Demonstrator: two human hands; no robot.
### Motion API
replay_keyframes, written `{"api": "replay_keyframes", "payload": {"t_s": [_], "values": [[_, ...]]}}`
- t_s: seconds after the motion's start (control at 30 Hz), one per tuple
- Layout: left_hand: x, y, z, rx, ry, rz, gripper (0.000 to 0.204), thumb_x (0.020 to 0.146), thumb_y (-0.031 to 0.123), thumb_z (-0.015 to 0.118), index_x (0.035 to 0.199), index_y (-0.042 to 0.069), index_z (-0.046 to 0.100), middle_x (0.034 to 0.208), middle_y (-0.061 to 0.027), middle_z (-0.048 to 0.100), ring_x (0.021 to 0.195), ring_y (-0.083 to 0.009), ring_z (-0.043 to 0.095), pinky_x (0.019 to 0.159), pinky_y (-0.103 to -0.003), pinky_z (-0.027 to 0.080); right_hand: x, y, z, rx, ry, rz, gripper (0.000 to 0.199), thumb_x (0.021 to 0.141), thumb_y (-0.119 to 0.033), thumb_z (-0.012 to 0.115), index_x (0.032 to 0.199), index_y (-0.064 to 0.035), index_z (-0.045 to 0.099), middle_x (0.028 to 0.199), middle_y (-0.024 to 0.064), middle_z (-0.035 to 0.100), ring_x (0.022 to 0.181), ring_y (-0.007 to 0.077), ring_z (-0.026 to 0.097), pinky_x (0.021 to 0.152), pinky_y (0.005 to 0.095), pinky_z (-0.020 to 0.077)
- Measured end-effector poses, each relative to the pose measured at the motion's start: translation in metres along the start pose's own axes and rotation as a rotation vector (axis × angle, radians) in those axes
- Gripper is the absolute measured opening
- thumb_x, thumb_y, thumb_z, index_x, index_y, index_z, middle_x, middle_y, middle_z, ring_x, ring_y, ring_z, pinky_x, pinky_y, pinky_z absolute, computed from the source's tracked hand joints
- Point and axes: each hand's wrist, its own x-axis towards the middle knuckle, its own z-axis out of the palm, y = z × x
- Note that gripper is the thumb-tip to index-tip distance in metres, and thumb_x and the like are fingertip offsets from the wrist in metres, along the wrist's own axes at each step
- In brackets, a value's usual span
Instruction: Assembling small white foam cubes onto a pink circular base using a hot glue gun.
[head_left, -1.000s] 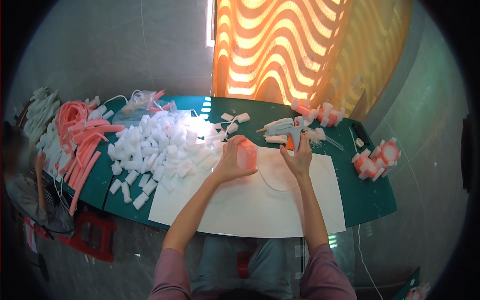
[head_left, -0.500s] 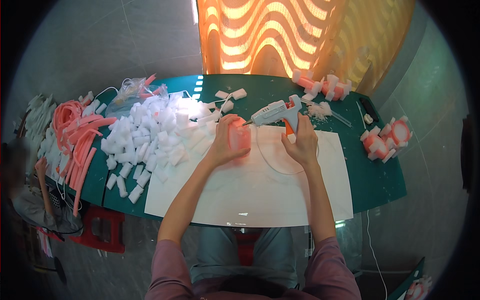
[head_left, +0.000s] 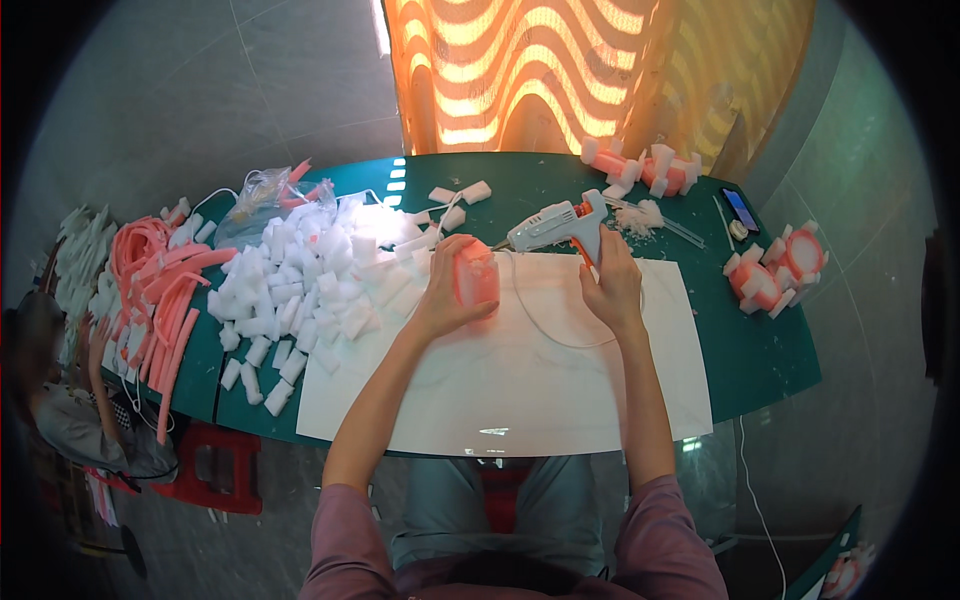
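Note:
My left hand [head_left: 446, 296] is closed round a rolled pink foam piece [head_left: 477, 280], held above the white sheet [head_left: 500, 400]. In my right hand [head_left: 613, 284] is a white and orange hot glue gun [head_left: 548, 227], gripped by its handle. The gun's nozzle points left at the upper right edge of the pink foam, very close to it; whether they touch I cannot tell. A white cord loops down from the gun onto the sheet. Left of my left hand lies a heap of white foam blocks [head_left: 300, 270].
Pink foam strips [head_left: 165, 290] lie at the left of the green table [head_left: 770, 360]. Pink rings with white blocks [head_left: 775, 270] stand at the right, others [head_left: 650, 168] at the back. A phone [head_left: 740, 210] has its screen lit. Another person [head_left: 85, 415] sits far left, near a red stool [head_left: 210, 470].
The glue gun's nozzle has drawn slightly right from the top of the pink foam, which has turned a little. The phone's screen has lit up. The whole view has shifted slightly.

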Motion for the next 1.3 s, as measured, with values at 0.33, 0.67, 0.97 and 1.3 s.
{"api": "replay_keyframes", "payload": {"t_s": [0.33,0.67,0.97,1.3], "values": [[0.0,-0.002,0.001,-0.045,0.004,-0.004,0.085,0.054,0.024,0.073,0.125,0.01,0.027,0.123,-0.0132,0.03,0.117,-0.0317,0.028,0.099,-0.041,0.028,0.002,-0.019,-0.005,0.096,0.038,0.138,0.071,0.058,-0.027,0.073,0.114,0.0025,0.042,0.092,0.0129,0.046,0.085,0.0276,0.052,0.067,0.0376,0.0454],[0.001,0.004,0.0,0.002,0.0,-0.056,0.09,0.053,0.025,0.074,0.127,0.008,0.025,0.125,-0.0127,0.029,0.12,-0.0296,0.028,0.1,-0.04,0.027,0.0,-0.018,-0.003,-0.007,0.014,0.022,0.068,0.059,-0.016,0.068,0.116,0.0058,0.038,0.093,0.0146,0.045,0.085,0.0291,0.048,0.068,0.0372,0.0424],[0.001,0.005,-0.003,0.017,-0.024,-0.06,0.092,0.053,0.026,0.076,0.126,0.008,0.023,0.124,-0.0134,0.027,0.12,-0.0311,0.026,0.101,-0.041,0.026,-0.001,-0.016,-0.003,0.009,-0.016,-0.04,0.065,0.061,-0.008,0.061,0.119,0.0077,0.036,0.097,0.0163,0.046,0.088,0.0294,0.048,0.07,0.0376,0.0404],[0.001,0.002,-0.004,-0.059,-0.031,-0.115,0.095,0.051,0.026,0.077,0.127,0.008,0.022,0.125,-0.0135,0.027,0.12,-0.0308,0.027,0.1,-0.04,0.027,0.0,-0.007,-0.008,-0.006,0.016,-0.005,0.061,0.061,-0.003,0.058,0.119,0.0059,0.039,0.097,0.0154,0.048,0.089,0.03,0.049,0.07,0.0376,0.0402]]}}
